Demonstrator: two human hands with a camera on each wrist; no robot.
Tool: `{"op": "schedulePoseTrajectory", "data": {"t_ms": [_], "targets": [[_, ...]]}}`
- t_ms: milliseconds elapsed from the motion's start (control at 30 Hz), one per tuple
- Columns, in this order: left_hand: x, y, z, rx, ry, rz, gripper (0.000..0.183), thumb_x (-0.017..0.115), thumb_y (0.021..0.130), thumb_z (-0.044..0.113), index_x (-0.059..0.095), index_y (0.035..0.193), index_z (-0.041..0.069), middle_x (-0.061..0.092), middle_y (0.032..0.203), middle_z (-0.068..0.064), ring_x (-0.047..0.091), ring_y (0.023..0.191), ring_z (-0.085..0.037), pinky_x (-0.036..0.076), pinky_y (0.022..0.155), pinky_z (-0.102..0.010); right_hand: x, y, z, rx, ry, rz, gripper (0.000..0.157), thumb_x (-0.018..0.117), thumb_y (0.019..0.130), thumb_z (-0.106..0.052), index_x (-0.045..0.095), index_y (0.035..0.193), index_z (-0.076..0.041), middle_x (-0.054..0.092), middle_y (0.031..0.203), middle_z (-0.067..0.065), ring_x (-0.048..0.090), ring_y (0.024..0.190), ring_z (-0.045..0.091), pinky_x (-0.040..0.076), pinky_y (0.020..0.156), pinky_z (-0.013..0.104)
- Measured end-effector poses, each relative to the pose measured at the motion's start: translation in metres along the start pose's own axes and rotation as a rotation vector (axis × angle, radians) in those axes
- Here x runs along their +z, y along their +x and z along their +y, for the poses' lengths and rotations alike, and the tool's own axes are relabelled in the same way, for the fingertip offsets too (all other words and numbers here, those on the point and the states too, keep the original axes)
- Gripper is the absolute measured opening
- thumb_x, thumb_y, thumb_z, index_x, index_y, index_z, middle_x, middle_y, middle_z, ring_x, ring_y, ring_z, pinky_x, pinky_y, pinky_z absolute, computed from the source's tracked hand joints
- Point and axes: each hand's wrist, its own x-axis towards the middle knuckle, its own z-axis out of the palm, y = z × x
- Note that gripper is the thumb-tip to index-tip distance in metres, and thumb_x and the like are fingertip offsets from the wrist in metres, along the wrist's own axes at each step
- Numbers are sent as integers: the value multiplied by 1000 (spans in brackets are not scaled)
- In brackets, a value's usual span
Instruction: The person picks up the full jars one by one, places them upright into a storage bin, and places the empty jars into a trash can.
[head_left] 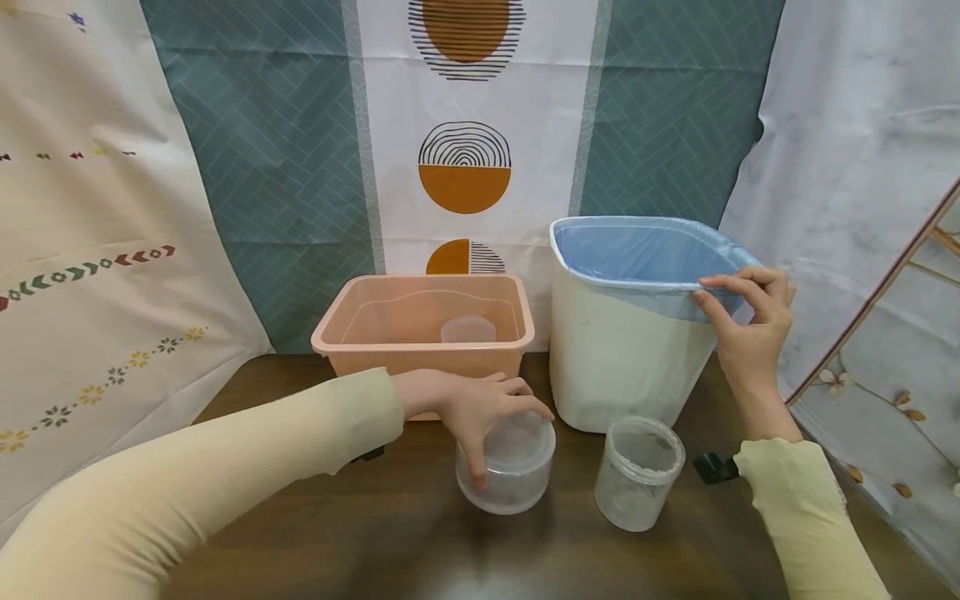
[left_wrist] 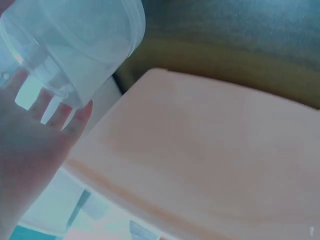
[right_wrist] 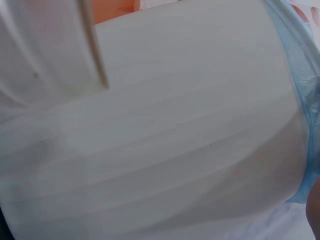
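Toward six o'clock, clear round plastic container [head_left: 517,475] — left hand [head_left: 491,408] gripping its top, right hand [head_left: 753,325] at three o'clock pinching blue liner [head_left: 622,250] of white bin [head_left: 622,358], clear plastic jar [head_left: 633,496] near five o'clock

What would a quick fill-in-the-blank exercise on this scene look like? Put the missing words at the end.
1. The bag lining the white bin is coloured ____.
2. The hand pinching the bag at the bin's rim is the person's ____ one.
3. The left hand holds a clear container that is ____ (wider or narrower) than the clear jar.
4. In the head view, the peach-coloured tub is to the ____ of the bin.

Missing words: blue; right; wider; left.
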Motion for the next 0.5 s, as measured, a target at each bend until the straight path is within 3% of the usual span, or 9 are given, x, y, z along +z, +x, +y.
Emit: {"op": "schedulePoseTrajectory", "data": {"t_ms": [267,500], "targets": [[-29,-9,4,-40,6,-47,101,87,67,44,30,151,37,36,148,2,32,135,-19,41,104,-37,-1,-1,-2,17,-17,-2,17,78,79,1,73,93,10,50,93,-22,40,104,5,19,99,32],[-59,-19,11,-91,29,-50,99,86,68,48,30,149,42,35,151,2,35,132,-20,42,101,-37,-1,0,-3,6,-30,-19,18,77,81,0,73,94,11,50,94,-23,39,104,4,22,98,28]]}}
